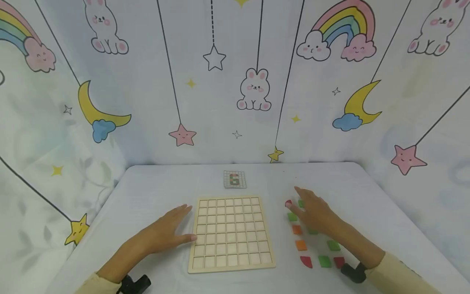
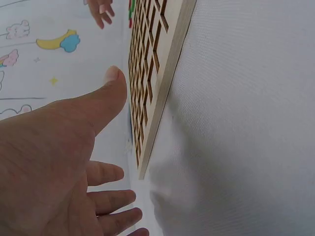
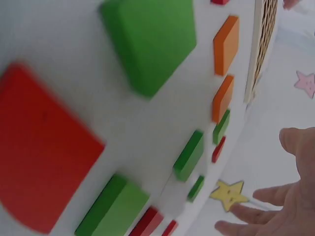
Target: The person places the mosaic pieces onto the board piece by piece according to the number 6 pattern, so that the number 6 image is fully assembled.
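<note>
My left hand [image 1: 161, 232] is just left of a pale wooden grid board [image 1: 231, 268], fingers spread and thumb stretched toward its left edge. In the left wrist view the thumb [image 2: 109, 96] overlaps the wall behind, and the palm holds nothing. Over at the right, my right hand [image 1: 317, 212] hovers with fingers extended above several coloured tiles, partly hiding some. They include orange tiles [image 1: 301, 245], green squares [image 1: 324, 261] and red rounded-corner pieces [image 1: 306, 261]. From the right wrist, a green tile [image 3: 152, 44] and a red piece [image 3: 44, 152] appear close up.
Behind the board lies a small gridded card [image 1: 235, 179] bearing a coloured figure like a 6. A white cloth covers the table [image 1: 154, 188]. Patterned curtains [image 1: 220, 94] with rabbits, stars and moons enclose its back and sides.
</note>
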{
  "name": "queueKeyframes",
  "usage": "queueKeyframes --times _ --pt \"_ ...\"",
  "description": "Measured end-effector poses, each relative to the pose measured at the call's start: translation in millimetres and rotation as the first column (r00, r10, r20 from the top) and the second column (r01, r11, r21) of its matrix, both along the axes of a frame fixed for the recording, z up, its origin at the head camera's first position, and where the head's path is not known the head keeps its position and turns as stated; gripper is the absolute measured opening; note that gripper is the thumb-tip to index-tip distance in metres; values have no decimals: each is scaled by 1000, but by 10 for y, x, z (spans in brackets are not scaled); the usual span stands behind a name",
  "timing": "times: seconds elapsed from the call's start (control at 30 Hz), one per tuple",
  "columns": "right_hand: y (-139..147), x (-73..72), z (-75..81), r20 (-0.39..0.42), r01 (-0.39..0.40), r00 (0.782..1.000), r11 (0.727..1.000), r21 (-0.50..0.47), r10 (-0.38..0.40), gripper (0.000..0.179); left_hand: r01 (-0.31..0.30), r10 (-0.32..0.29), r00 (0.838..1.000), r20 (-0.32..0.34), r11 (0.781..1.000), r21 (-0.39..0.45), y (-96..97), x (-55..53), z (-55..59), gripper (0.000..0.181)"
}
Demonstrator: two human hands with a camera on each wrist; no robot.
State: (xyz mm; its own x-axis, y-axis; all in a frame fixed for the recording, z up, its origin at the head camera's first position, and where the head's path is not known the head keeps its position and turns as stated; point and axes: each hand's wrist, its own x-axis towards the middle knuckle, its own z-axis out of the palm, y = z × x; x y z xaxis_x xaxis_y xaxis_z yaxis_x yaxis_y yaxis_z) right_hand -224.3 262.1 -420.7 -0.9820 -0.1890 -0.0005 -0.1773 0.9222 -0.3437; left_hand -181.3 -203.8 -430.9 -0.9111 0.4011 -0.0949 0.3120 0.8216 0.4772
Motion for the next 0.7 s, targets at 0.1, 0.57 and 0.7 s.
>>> queueKeyframes --times 0.1,0.57,0.7 --pt "123 -72 -20 13 15 1000 999 -30 -15 77 24 -25 999 35 1000 19 11 -3 -2 99" --pt "544 -193 -66 -18 -14 1000 994 -104 12 56 71 -74 993 97 997 27 13 8 -21 92" --pt "629 -230 -111 -42 -9 999 993 -116 4 52 88 -90 992 94 996 27 16 19 -3 92"
